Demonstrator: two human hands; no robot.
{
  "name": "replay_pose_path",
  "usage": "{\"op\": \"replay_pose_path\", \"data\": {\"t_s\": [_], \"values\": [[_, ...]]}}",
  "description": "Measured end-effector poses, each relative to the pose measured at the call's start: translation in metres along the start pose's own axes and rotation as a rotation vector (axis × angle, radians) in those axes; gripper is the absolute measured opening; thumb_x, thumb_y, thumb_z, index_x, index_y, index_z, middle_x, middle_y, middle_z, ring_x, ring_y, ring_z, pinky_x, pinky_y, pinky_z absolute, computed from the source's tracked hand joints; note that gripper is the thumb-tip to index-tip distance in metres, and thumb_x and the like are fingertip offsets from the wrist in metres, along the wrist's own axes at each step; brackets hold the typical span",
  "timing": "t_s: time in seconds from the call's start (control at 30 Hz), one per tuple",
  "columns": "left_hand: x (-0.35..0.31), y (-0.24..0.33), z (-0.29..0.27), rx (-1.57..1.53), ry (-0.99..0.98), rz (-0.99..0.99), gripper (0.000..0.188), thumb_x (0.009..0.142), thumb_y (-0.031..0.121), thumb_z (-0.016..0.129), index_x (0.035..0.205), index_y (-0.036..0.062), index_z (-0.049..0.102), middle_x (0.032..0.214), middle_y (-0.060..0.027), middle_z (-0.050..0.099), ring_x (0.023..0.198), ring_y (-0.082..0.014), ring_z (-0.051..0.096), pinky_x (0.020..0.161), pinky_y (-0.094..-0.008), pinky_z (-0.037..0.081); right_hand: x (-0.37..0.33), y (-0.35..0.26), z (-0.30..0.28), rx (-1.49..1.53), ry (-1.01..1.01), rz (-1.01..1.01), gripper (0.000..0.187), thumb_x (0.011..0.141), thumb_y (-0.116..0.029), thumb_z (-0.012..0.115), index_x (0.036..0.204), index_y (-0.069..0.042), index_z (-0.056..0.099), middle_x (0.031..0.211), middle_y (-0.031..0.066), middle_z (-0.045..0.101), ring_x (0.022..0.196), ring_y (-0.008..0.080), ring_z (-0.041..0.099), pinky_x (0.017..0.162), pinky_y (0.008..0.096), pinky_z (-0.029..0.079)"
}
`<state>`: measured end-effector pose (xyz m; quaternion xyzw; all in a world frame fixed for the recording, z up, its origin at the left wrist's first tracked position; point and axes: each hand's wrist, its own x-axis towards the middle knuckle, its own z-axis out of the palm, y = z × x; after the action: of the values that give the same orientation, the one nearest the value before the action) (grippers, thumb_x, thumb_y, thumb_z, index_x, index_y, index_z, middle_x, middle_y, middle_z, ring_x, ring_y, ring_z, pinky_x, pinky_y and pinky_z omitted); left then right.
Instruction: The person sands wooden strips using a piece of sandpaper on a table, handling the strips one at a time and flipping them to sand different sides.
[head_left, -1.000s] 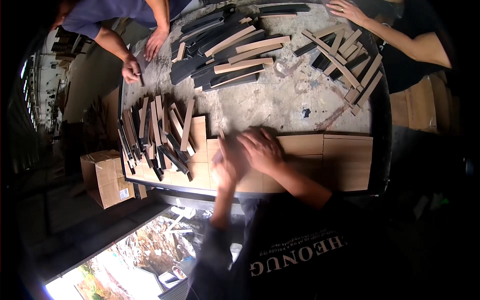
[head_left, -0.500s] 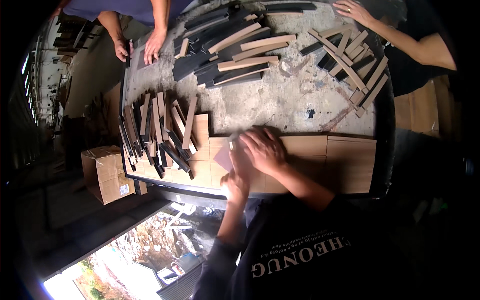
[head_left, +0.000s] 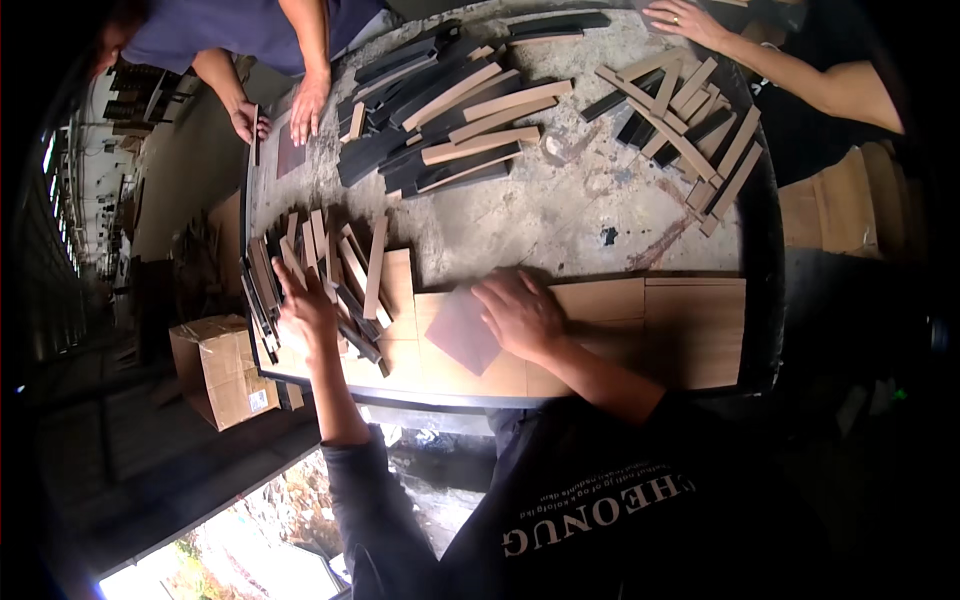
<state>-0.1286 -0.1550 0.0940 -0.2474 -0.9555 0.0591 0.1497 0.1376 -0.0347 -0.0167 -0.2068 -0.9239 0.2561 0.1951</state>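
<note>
At the left of the table, my left hand (head_left: 308, 318) reaches into a pile of narrow wooden strips (head_left: 374, 265), some with black faces. Its fingers close around one wooden strip (head_left: 292, 262) in the pile; part of the grip is hidden. My right hand (head_left: 524, 318) lies with fingers stretched out over the right edge of a mauve-brown sheet that looks like sandpaper (head_left: 460, 338). Beneath that sheet, turned cornerwise, are pale wooden boards (head_left: 695, 325) laid side by side along the near edge.
Larger strip piles lie at the far middle (head_left: 480, 100) and far right (head_left: 690, 120). Across the table, a person's hands (head_left: 310, 105) hold a strip and press near another brown sheet (head_left: 290, 150). Another person's hand (head_left: 685, 20) rests far right. A cardboard box (head_left: 225, 370) stands beside the table.
My left hand has moved left from the sandpaper sheet, where it was blurred over a strip, to the left pile. My right hand stays on the sheet. The view has shifted slightly.
</note>
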Motion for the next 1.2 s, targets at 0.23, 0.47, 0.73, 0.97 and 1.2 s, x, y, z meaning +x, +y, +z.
{"op": "replay_pose_path", "data": {"t_s": [0.23,0.47,0.73,0.97,1.2], "values": [[0.008,0.161,0.013,-0.349,0.13,0.594,0.031,0.087,0.023,0.053,0.116,0.0128,0.059,0.096,-0.0109,0.06,0.087,-0.031,0.06,0.074,-0.0415,0.05,0.001,0.003,0.003,0.05,0.016,0.0,0.036,0.084,-0.025,0.06,0.116,-0.008,0.056,0.114,0.007,0.057,0.113,0.0221,0.051,0.097,0.0401,0.037],[0.038,0.2,0.062,-0.208,0.193,0.572,0.015,0.087,0.021,0.049,0.09,0.012,0.062,0.094,-0.0096,0.059,0.091,-0.0286,0.056,0.077,-0.0416,0.041,0.002,0.001,-0.006,0.009,0.105,-0.087,0.03,0.086,-0.024,0.058,0.11,-0.005,0.062,0.111,0.0064,0.061,0.108,0.021,0.054,0.093,0.039,0.04],[-0.075,0.114,0.041,-0.704,-0.212,0.302,0.013,0.085,0.017,0.061,0.091,0.0057,0.063,0.085,-0.0154,0.065,0.075,-0.0293,0.065,0.064,-0.0385,0.051,-0.003,-0.003,0.006,-0.015,0.077,-0.015,0.036,0.086,-0.028,0.057,0.117,-0.01,0.06,0.116,0.0037,0.059,0.114,0.0181,0.051,0.102,0.0374,0.035],[-0.064,0.166,0.015,-1.79,-0.28,-0.014,0.018,0.089,0.006,0.058,0.105,-0.0018,0.054,0.087,-0.0048,0.062,0.076,-0.0106,0.054,0.071,-0.0251,0.045,-0.002,-0.004,0.002,-0.017,0.067,-0.016,0.036,0.084,-0.029,0.058,0.117,-0.012,0.058,0.115,0.001,0.058,0.114,0.0164,0.05,0.1,0.0356,0.035],[-0.061,0.175,0.068,-0.368,0.001,0.334,0.038,0.082,0.015,0.063,0.118,0.008,0.053,0.096,-0.0161,0.058,0.088,-0.0343,0.057,0.077,-0.0422,0.046,0.001,-0.006,0.004,-0.036,0.093,-0.075,0.036,0.082,-0.027,0.06,0.114,-0.009,0.059,0.111,0.0052,0.06,0.108,0.02,0.053,0.096,0.0377,0.037]]}}
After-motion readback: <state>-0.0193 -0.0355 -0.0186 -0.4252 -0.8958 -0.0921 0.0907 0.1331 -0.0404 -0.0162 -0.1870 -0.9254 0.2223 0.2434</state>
